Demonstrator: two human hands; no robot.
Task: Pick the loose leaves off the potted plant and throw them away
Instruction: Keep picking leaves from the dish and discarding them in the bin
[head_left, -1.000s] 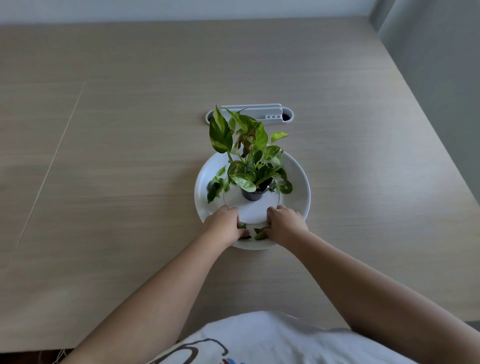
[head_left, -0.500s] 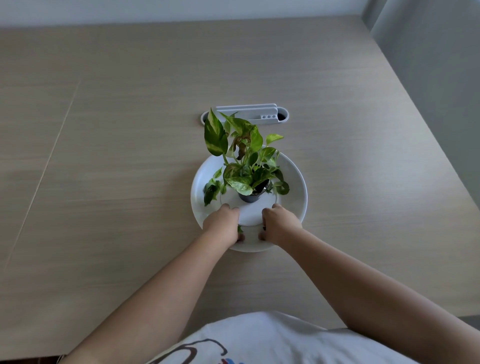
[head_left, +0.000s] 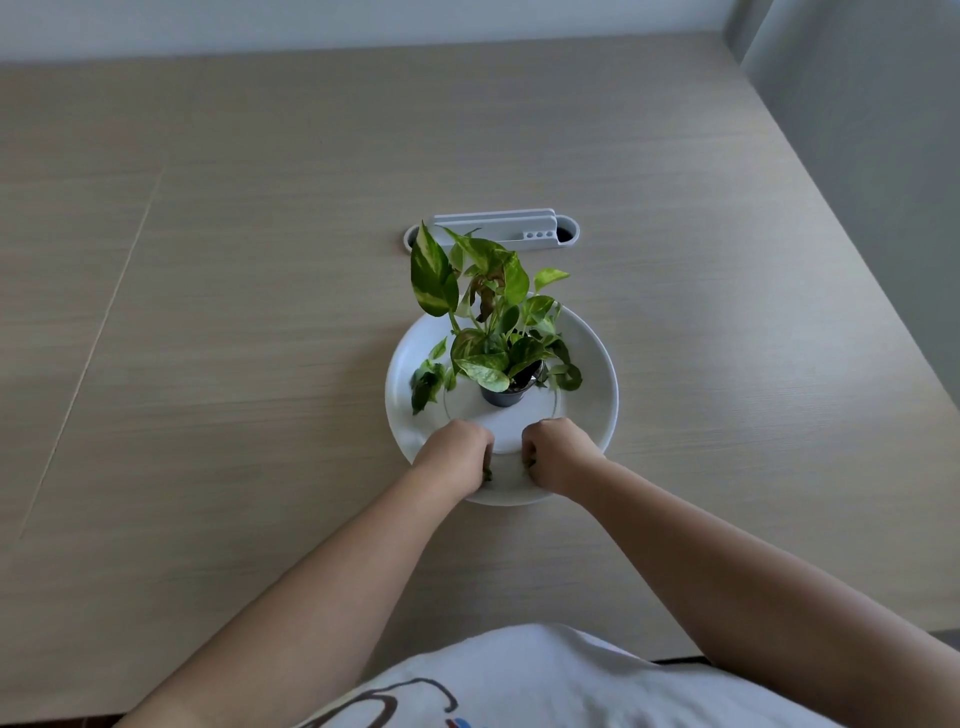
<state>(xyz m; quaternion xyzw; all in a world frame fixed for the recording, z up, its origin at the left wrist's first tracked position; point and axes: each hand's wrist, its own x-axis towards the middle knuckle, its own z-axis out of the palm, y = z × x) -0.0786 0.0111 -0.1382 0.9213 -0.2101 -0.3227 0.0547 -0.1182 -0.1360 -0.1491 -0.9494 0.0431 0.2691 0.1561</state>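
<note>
Two hands rested on the near rim of a white plate (head_left: 592, 358) that sat near the middle of the counter (head_left: 234, 364). The left hand (head_left: 457, 454) and the right hand (head_left: 558, 452) lay side by side, a narrow gap of bare plate between them. The fingers of both hands were curled under into loose fists, each closed on dark green loose leaves (head_left: 487, 473) of which only scraps showed at the inner edge of each fist; how many each held could not be told. The potted plant (head_left: 488, 322) stood upright in its small dark pot (head_left: 506, 396) at the plate's centre, just beyond the knuckles toward the far edge of the counter, equally near to either hand. A drooping dark leaf (head_left: 426, 387) hung over the plate's left side, nearer the left hand. No bin was in view, so the gathered leaves probably had to be carried off the counter. A grey cable port (head_left: 519, 231) lay behind the plant.
</note>
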